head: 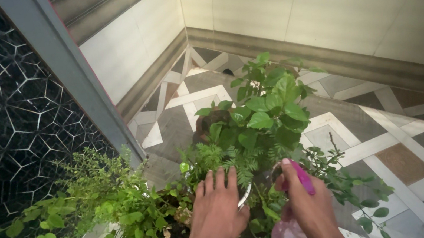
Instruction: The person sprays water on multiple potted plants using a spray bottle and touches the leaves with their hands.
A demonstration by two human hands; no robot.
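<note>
Left hand (215, 208) lies flat, fingers spread, on the fern (228, 160); right hand (302, 202) grips a pink sprayer (302, 177) beside it. Best aim the nozzle under the parted fronds.

You are viewing no packages, labels, signs or screens here; nothing of that kind is showing near or far.

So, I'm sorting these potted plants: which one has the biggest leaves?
The tall middle plant, past both hands; its broad glossy leaves dwarf its neighbours' fine foliage.
</note>
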